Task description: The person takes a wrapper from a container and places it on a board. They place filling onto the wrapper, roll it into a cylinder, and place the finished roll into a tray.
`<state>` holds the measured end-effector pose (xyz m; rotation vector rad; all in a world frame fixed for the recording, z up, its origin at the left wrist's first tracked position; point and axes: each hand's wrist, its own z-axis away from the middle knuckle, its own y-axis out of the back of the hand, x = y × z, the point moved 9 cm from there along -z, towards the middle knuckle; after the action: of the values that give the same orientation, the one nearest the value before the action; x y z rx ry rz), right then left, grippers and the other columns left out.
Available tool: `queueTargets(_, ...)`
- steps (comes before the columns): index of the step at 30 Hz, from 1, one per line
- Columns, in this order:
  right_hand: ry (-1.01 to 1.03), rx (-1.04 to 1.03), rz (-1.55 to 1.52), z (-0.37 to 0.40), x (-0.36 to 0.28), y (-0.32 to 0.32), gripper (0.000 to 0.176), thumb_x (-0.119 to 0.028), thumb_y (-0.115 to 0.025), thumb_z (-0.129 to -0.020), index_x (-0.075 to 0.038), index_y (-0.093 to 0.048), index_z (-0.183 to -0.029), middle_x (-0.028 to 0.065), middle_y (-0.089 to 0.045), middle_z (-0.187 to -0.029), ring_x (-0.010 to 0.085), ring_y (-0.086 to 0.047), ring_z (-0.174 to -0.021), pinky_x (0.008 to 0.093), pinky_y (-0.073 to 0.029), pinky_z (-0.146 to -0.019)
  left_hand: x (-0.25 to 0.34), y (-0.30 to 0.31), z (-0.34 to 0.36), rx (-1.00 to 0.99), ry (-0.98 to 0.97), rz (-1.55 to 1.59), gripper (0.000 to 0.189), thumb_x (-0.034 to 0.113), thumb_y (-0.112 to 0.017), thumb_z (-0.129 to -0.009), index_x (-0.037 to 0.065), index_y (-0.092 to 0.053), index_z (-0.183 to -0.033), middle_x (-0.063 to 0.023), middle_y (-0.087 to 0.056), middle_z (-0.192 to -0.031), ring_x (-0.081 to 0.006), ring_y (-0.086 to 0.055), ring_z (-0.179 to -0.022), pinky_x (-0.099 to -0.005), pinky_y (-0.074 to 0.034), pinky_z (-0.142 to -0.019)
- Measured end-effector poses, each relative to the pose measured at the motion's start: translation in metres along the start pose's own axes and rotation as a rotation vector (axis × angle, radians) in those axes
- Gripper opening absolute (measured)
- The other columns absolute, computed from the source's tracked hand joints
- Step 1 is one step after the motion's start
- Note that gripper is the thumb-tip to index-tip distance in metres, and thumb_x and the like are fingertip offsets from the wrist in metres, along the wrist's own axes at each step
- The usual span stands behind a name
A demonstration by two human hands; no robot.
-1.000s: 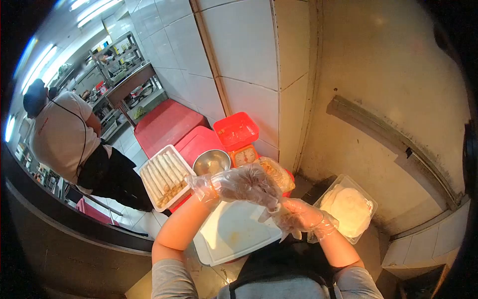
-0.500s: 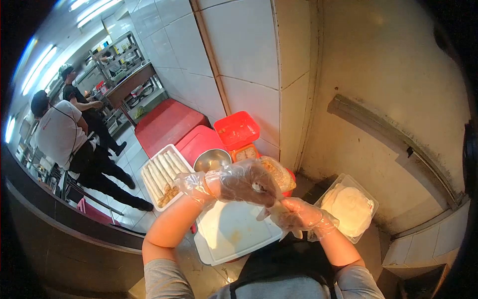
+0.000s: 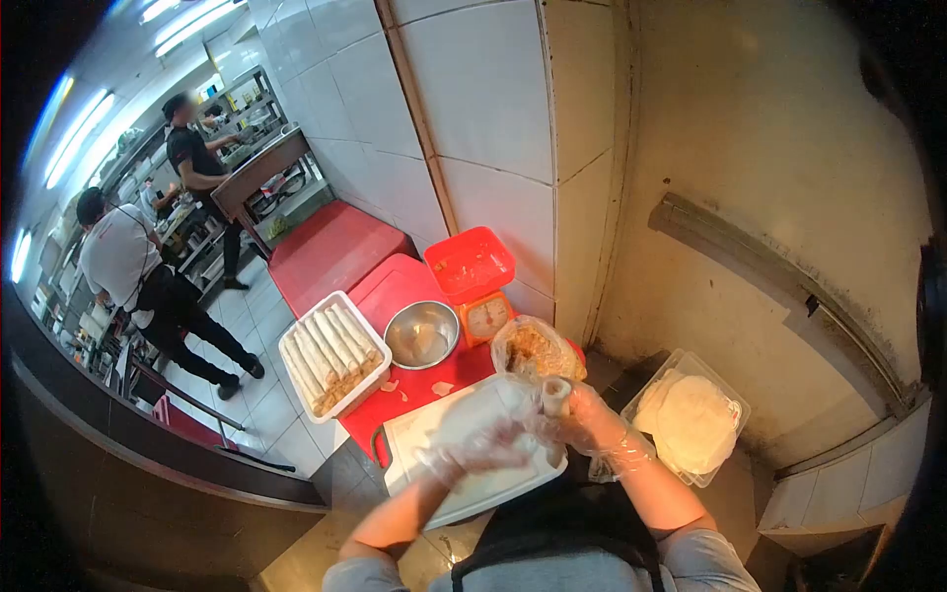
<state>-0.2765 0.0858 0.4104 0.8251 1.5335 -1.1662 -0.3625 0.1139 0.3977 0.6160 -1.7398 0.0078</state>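
Note:
Both hands wear clear plastic gloves and work above a white cutting board [image 3: 473, 501]. My right hand [image 3: 584, 419] is closed around a pale rolled spring roll [image 3: 555, 395], its end pointing up and forward. To its left, my left hand [image 3: 483, 446] is smeared by motion, so its fingers cannot be made out. A whitish blur lies over that hand and the board. Finished rolls [image 3: 330, 345] lie side by side in a white tray [image 3: 342, 407], with brown filling at the near end. A bag of filling [image 3: 538, 350] sits just beyond my hands.
Behind the board are a steel bowl [image 3: 422, 335], an orange scale [image 3: 485, 316] and a red basket [image 3: 469, 264] on a red surface [image 3: 404, 286]. Round wrappers [image 3: 691, 419] fill a clear container at right. Co-workers [image 3: 128, 257] stand in the kitchen at left.
My left hand has drawn back and down from over the bag and bowl, uncovering them. The roll in my right hand now points upward. The co-workers have shifted position.

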Motion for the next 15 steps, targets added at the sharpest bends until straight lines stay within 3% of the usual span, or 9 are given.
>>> queueTargets(3,0.246,0.184,-0.053,-0.011,-0.002,0.011,0.018,-0.014,-0.071,-0.089,-0.011,-0.056,-0.099,-0.0043,-0.054,-0.089,0.0059,-0.051,-0.078,0.0246,-0.045,-0.065,-0.059,-0.037,0.032,0.173,0.15,-0.085,0.051,0.022,-0.078,-0.082,0.007,-0.058,-0.127,-0.002,-0.064,-0.106,-0.0141,-0.058,-0.1,-0.0363,-0.048,-0.087)
queueTargets(5,0.357,0.256,-0.26,-0.012,-0.001,0.029,0.019,-0.01,-0.07,-0.09,-0.011,-0.054,-0.099,-0.0032,-0.056,-0.089,0.007,-0.053,-0.073,0.0248,-0.047,-0.062,-0.077,-0.042,0.053,0.144,0.429,0.288,0.053,0.024,-0.078,-0.085,0.004,-0.056,-0.129,-0.0003,-0.064,-0.096,-0.01,-0.061,-0.086,-0.0292,-0.052,-0.079)
queueTargets(7,0.395,0.38,-0.489,-0.015,0.002,0.045,0.018,-0.008,-0.069,-0.09,-0.011,-0.053,-0.099,-0.0022,-0.058,-0.09,0.008,-0.055,-0.071,0.0249,-0.048,-0.061,-0.065,-0.013,0.077,0.105,0.644,0.24,0.051,0.022,-0.077,-0.087,0.002,-0.056,-0.129,-0.0021,-0.062,-0.093,-0.0104,-0.058,-0.08,-0.0281,-0.052,-0.07)
queueTargets(9,0.446,0.512,-0.491,-0.019,0.026,0.083,0.017,-0.005,-0.067,-0.091,-0.01,-0.053,-0.099,-0.0004,-0.06,-0.089,0.0095,-0.056,-0.071,0.0251,-0.049,-0.061,-0.065,0.014,0.105,0.119,0.733,0.291,0.055,0.026,-0.075,-0.089,0.003,-0.055,-0.134,-0.0043,-0.065,-0.092,-0.011,-0.059,-0.074,-0.0277,-0.053,-0.064)
queueTargets(10,0.446,0.6,-0.375,-0.016,0.037,0.099,0.017,-0.005,-0.067,-0.091,-0.01,-0.053,-0.099,-0.0005,-0.06,-0.088,0.009,-0.056,-0.071,0.025,-0.048,-0.061,-0.073,0.031,0.125,0.123,0.851,0.157,0.059,0.026,-0.075,-0.089,0.002,-0.052,-0.137,-0.007,-0.067,-0.093,-0.0124,-0.061,-0.076,-0.0287,-0.053,-0.065)
queueTargets(11,0.447,0.681,-0.254,-0.012,0.047,0.115,0.017,-0.005,-0.067,-0.091,-0.01,-0.053,-0.1,-0.0005,-0.059,-0.086,0.0086,-0.055,-0.071,0.0249,-0.048,-0.061,-0.065,0.048,0.134,0.107,0.849,0.015,0.061,0.026,-0.07,-0.092,0.001,-0.045,-0.142,-0.0116,-0.067,-0.093,-0.0168,-0.065,-0.078,-0.0328,-0.055,-0.07)
queueTargets(13,0.467,0.755,0.154,-0.003,0.055,0.124,0.011,-0.006,-0.067,-0.091,-0.007,-0.057,-0.095,-0.0014,-0.058,-0.084,0.0072,-0.053,-0.072,0.0263,-0.048,-0.065,-0.07,0.082,0.161,0.293,0.868,-0.434,0.071,0.041,-0.073,-0.086,0.001,-0.047,-0.138,-0.0208,-0.067,-0.113,-0.0301,-0.068,-0.099,-0.0407,-0.054,-0.084)
queueTargets(15,0.388,0.688,0.705,0.005,0.059,0.104,0.01,-0.005,-0.069,-0.088,-0.004,-0.059,-0.089,0.0031,-0.06,-0.082,0.0144,-0.058,-0.072,0.0309,-0.05,-0.067,-0.071,0.084,0.175,0.334,0.678,-0.989,0.077,0.045,-0.075,-0.082,0.002,-0.047,-0.139,-0.0203,-0.062,-0.124,-0.0332,-0.063,-0.111,-0.0425,-0.05,-0.093)
